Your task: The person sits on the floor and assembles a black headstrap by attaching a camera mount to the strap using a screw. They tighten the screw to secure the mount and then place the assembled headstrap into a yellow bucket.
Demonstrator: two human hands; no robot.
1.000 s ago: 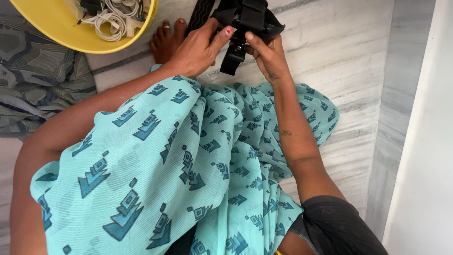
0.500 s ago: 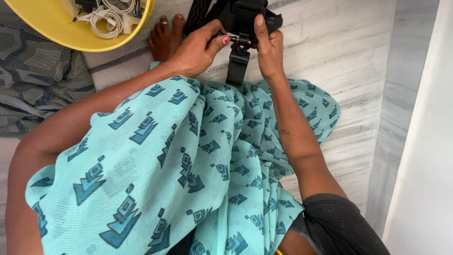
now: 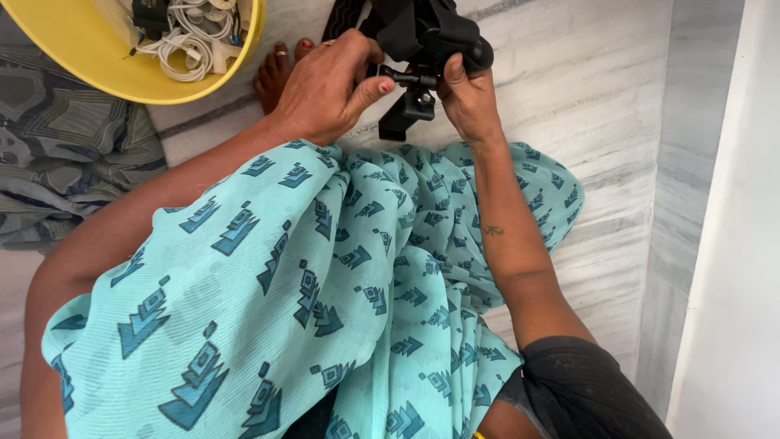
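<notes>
- A patterned grey-blue cloth (image 3: 57, 162) lies crumpled at the far left, running under the yellow tub
- The yellow tub (image 3: 97, 69) sits at the top left, cut off by the frame edge; inside it lie coiled white cables (image 3: 183, 41) and a small dark item that is too small to make out
- A bare foot (image 3: 276, 73) with a toe ring and red nail paint rests on the pale marble floor (image 3: 601, 146), between the tub and the left hand
- The left hand (image 3: 329, 85) is curled closed, thumb and fingers pinching the end of a dark screw-knob (image 3: 398, 77) on the black mount
- The black strap mount (image 3: 422, 36) is held up above the floor at the top centre, between both hands; its straps run off the top edge, and a black clip piece hangs down below the knob
- The right hand (image 3: 467, 97) is closed around the right side of the mount, thumb pressed on top
- A turquoise printed cloth (image 3: 325, 276) drapes over the lap and hides most of the lower frame, covering the legs below both forearms
- A pale wall (image 3: 731, 244) rises along the right edge
</notes>
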